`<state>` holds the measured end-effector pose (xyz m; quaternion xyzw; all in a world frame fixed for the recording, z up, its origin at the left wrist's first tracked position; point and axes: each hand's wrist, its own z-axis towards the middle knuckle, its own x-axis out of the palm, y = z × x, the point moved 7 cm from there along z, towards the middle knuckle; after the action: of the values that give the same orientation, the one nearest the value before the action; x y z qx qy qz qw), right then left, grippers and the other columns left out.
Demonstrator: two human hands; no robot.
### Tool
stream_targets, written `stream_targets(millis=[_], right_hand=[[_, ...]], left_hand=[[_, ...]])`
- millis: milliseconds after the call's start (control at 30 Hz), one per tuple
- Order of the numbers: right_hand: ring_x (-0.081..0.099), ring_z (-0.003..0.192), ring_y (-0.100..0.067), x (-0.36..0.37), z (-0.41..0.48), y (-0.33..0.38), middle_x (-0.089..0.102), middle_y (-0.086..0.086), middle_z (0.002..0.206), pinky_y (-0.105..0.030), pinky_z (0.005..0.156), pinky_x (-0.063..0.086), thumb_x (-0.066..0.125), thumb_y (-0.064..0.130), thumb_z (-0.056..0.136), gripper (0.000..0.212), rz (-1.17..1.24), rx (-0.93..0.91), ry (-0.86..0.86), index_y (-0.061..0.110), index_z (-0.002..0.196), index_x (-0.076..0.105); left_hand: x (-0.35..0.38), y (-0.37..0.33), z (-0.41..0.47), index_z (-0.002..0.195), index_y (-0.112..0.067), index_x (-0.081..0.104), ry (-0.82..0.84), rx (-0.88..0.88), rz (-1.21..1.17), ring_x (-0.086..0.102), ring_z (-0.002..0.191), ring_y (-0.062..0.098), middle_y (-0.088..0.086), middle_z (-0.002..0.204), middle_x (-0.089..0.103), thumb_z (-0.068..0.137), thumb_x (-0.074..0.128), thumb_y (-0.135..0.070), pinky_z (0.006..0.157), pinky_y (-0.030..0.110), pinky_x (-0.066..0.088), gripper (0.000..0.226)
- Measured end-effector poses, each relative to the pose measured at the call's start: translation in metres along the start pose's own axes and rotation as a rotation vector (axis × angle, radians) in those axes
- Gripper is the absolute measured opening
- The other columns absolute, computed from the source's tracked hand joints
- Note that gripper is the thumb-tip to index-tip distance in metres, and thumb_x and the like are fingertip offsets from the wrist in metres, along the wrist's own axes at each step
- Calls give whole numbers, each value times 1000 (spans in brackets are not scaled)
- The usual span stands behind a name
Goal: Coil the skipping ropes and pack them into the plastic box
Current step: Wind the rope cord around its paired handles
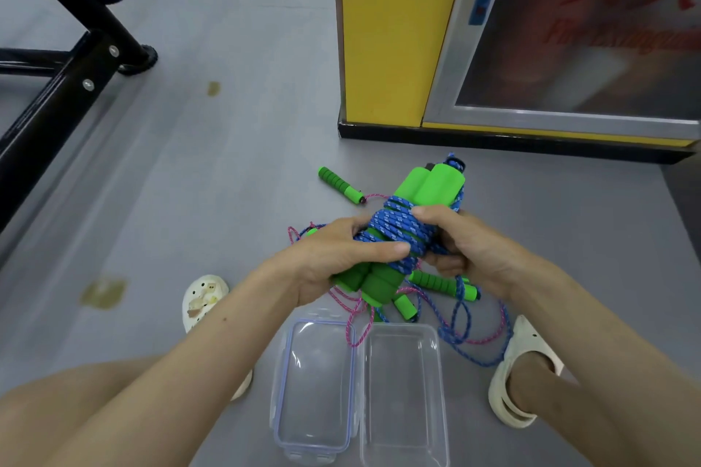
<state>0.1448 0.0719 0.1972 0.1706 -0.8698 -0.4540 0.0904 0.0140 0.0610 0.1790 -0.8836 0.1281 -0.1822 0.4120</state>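
In the head view, we saw both hands raised over the floor (227, 163), holding one bundle (402, 231): thick green foam handles (428, 186) laid side by side, with blue rope wound tightly round their middle. The left hand (341, 258) gripped the bundle's near end, its fingers curled underneath and its thumb lying flat along the turns of rope. The right hand (466, 243) held the far side of the windings, with its forefinger bent over the top and its other fingers curled underneath. The bundle was tilted, its far end pointing toward the yellow cabinet (387, 30).

Under the hands, a loose tangle lay on the floor: a pink rope (356, 318) and a blue rope (462, 330), looped over each other, with a ribbed handle (440, 282) among them. We could not tell whether that blue rope ran up into the bundle. Another green handle (339, 184) lay apart, nearer the cabinet's base, with pink cord at its tip.

The box (402, 328) stood open on the floor, nearest the person, between two pale shoes (201, 299). It held nothing. Its lid (288, 372) lay touching its left side, and a loop of the pink rope crossed the lid's far corner.

A black metal frame (57, 87) stood at the floor's left edge.
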Motion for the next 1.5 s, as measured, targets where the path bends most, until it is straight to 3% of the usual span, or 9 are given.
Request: stream_targets(millis=[133,300,467,667,867,1033,1200,1300,1500], right_hand=[[23,39,-8,-2,0,1,42,-2,54,-22,44,18,48,45,91,34,13,-3,-11,13,80,54],[28,36,-8,-11,2,-2,48,-1,51,-19,40,24,50,52,89,46,-136,27,-85,14,65,57],[29,39,-11,-18,8,-14,47,-6,56,-20,40,25,53,60,83,64,-231,99,-162,-3,87,65],[29,30,-4,-21,7,-7,44,-2,50,-16,35,24,55,47,89,48,-179,41,-218,15,53,54],[27,35,-8,-19,6,-14,44,-2,48,-18,39,24,57,44,90,42,-215,97,-223,10,66,68],[25,31,-6,-11,7,-18,45,1,46,-17,36,22,51,39,95,44,-123,150,-145,1,83,69],[25,35,-6,6,7,-12,44,0,49,-17,36,19,50,66,79,76,-7,178,-57,-7,98,65],[24,37,-6,9,7,-14,44,0,51,-18,37,18,48,78,64,90,46,204,-47,-3,98,66],[22,37,-7,-1,9,-15,41,-2,53,-19,36,16,52,71,76,68,58,147,-118,5,75,62]], left_hand=[[1,2,1,119,-3,63,41,-15,-92,66,103,28,17,114,69,69,77,-19,91,38,54,55],[-9,1,6,114,-11,66,-151,21,74,69,99,24,7,103,73,63,86,-18,93,39,54,54],[-12,-9,2,103,-23,62,-310,135,256,67,73,2,-8,89,71,68,84,-11,70,16,55,43],[-13,-18,-2,106,-24,58,-448,244,444,65,84,11,-8,95,68,64,87,-25,75,26,55,51],[-9,-33,-15,120,-30,49,-655,333,931,61,90,16,-10,102,64,71,78,-43,73,31,48,58],[1,-37,-23,124,-26,46,-768,468,1208,61,99,20,-8,115,60,81,69,-34,66,30,38,50],[10,-38,-23,102,-14,61,-871,593,1462,58,62,25,0,85,63,57,83,-12,42,24,21,51],[21,-38,-27,104,-9,61,-937,768,1617,52,57,23,4,86,64,54,80,-2,44,28,32,54],[24,-34,-22,117,-7,57,-833,879,1552,58,71,24,7,104,66,58,84,-11,56,32,48,65]])
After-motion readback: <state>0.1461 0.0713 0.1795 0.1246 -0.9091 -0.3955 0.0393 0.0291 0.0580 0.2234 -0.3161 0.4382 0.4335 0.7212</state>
